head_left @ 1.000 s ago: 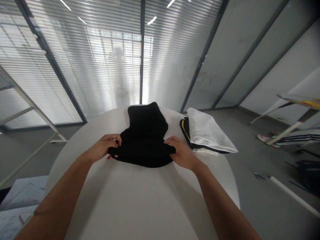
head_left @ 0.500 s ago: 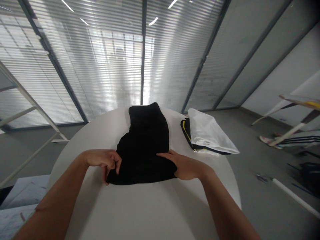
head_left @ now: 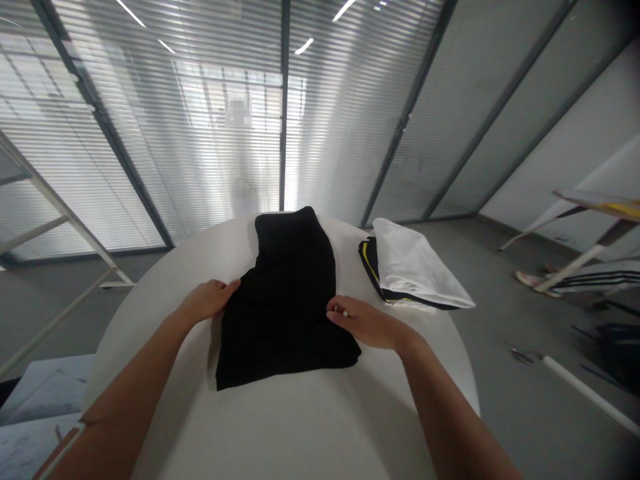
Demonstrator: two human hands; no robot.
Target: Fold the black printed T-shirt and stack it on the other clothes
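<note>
A black garment (head_left: 285,300) lies spread flat on the round white table (head_left: 300,420), its narrow end pointing away from me. My left hand (head_left: 206,301) rests at the garment's left edge, fingers stretched out and thumb touching the cloth. At the right edge lies my right hand (head_left: 363,322), its fingers extended leftward onto the fabric. Neither hand lifts the cloth.
A folded pile with a white garment (head_left: 417,267) on top of a black and yellow one sits at the table's right rim. Glass walls with blinds stand behind. A slanted white frame (head_left: 55,207) is at left; a white pole (head_left: 585,390) lies on the floor at right.
The bunched lower part of the black garment has been drawn toward me and laid flat. Both hands let go of the hem and moved back up to the garment's side edges.
</note>
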